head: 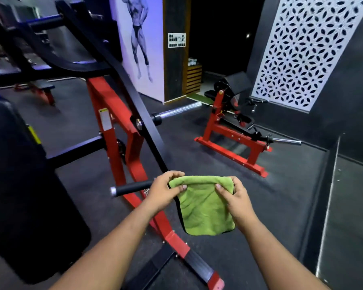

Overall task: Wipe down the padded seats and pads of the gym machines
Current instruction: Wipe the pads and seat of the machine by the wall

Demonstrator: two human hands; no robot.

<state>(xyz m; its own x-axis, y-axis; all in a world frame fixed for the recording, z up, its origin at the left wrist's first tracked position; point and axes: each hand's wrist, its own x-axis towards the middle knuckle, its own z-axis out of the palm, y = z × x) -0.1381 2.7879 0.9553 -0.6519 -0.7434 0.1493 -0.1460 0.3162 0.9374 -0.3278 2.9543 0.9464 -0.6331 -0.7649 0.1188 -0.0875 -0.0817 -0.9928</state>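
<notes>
While a red and black machine frame (122,126) with a black handle grip (132,187) is seen just left of the hands, a black pad (15,164) fills the left edge and a red curl bench (233,130) stands well apart by the patterned wall panel (302,51). A folded green cloth (205,206), soft and creased with a dark edge, is held in mid-air over the dark floor (281,195), its top corners pinched by the left hand (161,191) and the right hand (235,199).

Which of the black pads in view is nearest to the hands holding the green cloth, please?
The large black pad at the left edge, on the near machine; the other, the angled pad on the red bench, stands far back by the patterned wall panel.
</notes>
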